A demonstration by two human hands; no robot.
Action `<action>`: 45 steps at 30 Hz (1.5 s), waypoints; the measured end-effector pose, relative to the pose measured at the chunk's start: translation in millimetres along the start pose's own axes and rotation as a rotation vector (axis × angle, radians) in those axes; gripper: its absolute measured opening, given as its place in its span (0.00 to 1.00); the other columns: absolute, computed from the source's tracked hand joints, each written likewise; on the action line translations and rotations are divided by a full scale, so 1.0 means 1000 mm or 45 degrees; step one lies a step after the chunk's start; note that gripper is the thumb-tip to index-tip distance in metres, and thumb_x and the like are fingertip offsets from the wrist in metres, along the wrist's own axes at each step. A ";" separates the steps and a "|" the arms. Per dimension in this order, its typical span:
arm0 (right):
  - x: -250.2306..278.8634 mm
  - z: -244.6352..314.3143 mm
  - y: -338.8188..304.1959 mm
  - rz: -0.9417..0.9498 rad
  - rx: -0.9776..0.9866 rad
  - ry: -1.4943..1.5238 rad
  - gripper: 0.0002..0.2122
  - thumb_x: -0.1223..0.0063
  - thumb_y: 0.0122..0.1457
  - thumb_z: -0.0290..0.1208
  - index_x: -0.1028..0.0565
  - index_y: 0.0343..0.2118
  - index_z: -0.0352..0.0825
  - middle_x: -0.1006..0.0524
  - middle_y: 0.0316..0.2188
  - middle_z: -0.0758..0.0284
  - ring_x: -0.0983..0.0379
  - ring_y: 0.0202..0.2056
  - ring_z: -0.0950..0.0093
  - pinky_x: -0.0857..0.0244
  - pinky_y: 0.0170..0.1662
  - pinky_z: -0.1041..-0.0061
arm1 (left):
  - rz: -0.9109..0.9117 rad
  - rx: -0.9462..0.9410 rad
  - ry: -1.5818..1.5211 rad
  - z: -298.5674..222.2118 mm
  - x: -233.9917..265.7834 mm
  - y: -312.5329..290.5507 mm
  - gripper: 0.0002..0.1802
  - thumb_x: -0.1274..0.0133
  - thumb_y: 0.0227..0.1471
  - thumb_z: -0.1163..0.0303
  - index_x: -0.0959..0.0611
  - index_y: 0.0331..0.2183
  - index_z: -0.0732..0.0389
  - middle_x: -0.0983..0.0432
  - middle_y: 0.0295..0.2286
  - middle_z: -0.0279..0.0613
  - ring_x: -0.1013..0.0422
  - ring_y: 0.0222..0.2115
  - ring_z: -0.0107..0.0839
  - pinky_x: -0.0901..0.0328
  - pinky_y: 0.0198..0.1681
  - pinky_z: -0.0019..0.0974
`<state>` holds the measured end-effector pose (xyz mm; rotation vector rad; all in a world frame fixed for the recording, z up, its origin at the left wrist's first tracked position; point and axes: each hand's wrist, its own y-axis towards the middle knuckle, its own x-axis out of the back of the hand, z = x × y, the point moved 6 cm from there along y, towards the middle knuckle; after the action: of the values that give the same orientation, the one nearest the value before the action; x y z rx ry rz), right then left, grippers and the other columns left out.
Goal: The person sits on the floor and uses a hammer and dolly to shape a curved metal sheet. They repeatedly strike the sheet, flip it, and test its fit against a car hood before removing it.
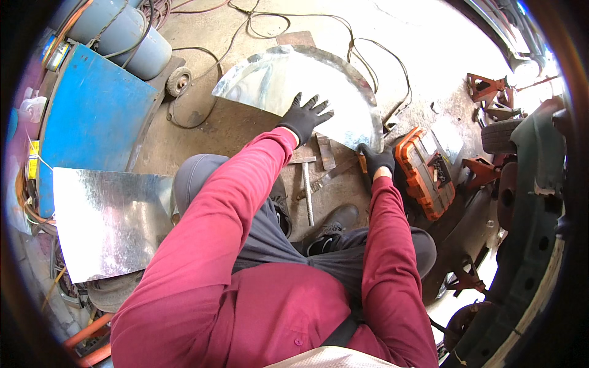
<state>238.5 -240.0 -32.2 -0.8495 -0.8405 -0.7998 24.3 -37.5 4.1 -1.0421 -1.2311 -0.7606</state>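
A half-round piece of shiny sheet metal (300,80), its curved rim bent up, lies in front of me with the straight edge toward me. My left hand (304,119), in a black glove, rests on it near that edge, fingers spread. At the sheet's right corner my right hand (375,161), also gloved, has its fingers closed around the edge. A narrow orange and black thing (362,164) shows beside the right hand; I cannot tell whether it is held too. Between my feet and the sheet lie a hammer (308,190) with a metal handle and a flat metal block (326,152).
An orange and black toolbox (423,178) stands right of my right hand. Farther right are red jack stands (485,89) and a tyre (498,136). A flat metal sheet (113,224) and a blue panel (95,110) are at left. Black cables (350,37) cross the far floor.
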 end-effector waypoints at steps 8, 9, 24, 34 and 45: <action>-0.024 0.006 -0.021 0.371 0.057 -0.073 0.45 0.32 0.50 0.66 0.22 0.49 0.18 0.18 0.44 0.43 0.19 0.48 0.55 0.23 0.47 0.59 | 0.122 0.527 -0.198 0.032 0.020 -0.031 0.59 0.33 0.49 0.51 0.47 0.74 0.45 0.60 0.75 0.47 0.60 0.74 0.53 0.61 0.73 0.67; -0.025 0.012 -0.034 0.489 -0.014 0.119 0.43 0.31 0.51 0.64 0.22 0.48 0.18 0.18 0.42 0.44 0.18 0.46 0.57 0.22 0.43 0.59 | 0.154 0.583 -0.247 0.037 0.027 -0.040 0.61 0.32 0.47 0.50 0.48 0.74 0.45 0.62 0.75 0.47 0.60 0.74 0.54 0.61 0.73 0.66; -0.021 0.017 -0.046 0.514 -0.160 0.346 0.26 0.35 0.63 0.49 0.21 0.51 0.28 0.17 0.42 0.55 0.18 0.37 0.61 0.20 0.33 0.62 | -0.615 1.410 -2.477 0.087 -0.101 -0.029 0.38 0.40 0.60 0.51 0.38 0.59 0.61 0.33 0.56 0.52 0.34 0.57 0.43 0.35 0.56 0.47; -0.027 0.018 -0.038 0.521 -0.209 0.465 0.29 0.36 0.61 0.52 0.21 0.49 0.26 0.17 0.40 0.51 0.18 0.39 0.58 0.21 0.36 0.60 | -0.480 1.337 -2.673 0.090 -0.102 -0.009 0.16 0.43 0.64 0.64 0.25 0.50 0.57 0.24 0.52 0.43 0.26 0.49 0.43 0.25 0.49 0.55; -0.019 0.043 -0.017 0.306 0.060 0.399 0.30 0.35 0.59 0.50 0.22 0.56 0.29 0.16 0.47 0.48 0.18 0.48 0.56 0.29 0.52 0.65 | -0.450 1.401 -2.511 0.109 -0.089 -0.009 0.16 0.38 0.62 0.59 0.22 0.44 0.58 0.17 0.41 0.39 0.21 0.30 0.36 0.27 0.38 0.49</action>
<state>203.3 -204.7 -26.5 -0.7431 -0.4686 -0.6757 -42.5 54.0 -80.2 -0.3114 -2.9228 1.1570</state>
